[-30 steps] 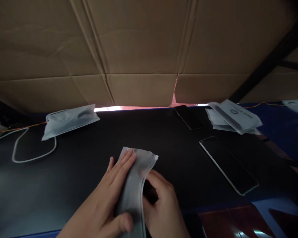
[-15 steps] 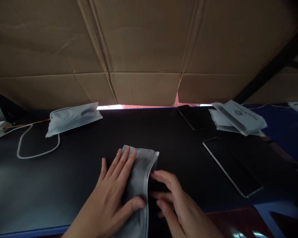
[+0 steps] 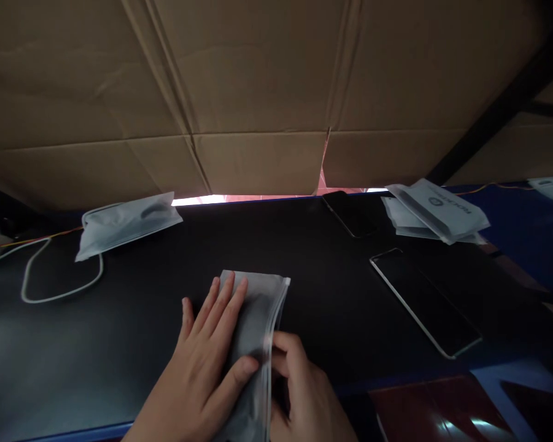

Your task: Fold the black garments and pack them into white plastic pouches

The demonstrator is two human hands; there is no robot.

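A frosted zip bag [image 3: 258,307] with a white slider lies lengthwise on the black table, its zip edge facing right. My left hand [image 3: 203,362] rests flat on the bag, fingers stretched out and spread. At the zip edge, my right hand [image 3: 304,387] has its fingers curled, and the index fingertip shows faintly through the translucent plastic. Whether that tip is inside the bag or under it, I cannot tell. The right thumb is partly hidden by the edge. Something darker shows dimly in the bag.
Two dark phones, a nearer one [image 3: 426,304] and a farther one [image 3: 349,213], lie to the right. Beyond them is a stack of printed white pouches [image 3: 442,212]. Another pouch [image 3: 129,222] and a white cable [image 3: 59,299] lie at left. Cardboard [image 3: 258,73] hangs behind the table.
My right hand has moved left and closed in on the bag's zip edge, its fingers now curled there. The left hand stays flat on the bag. The view has shifted slightly.
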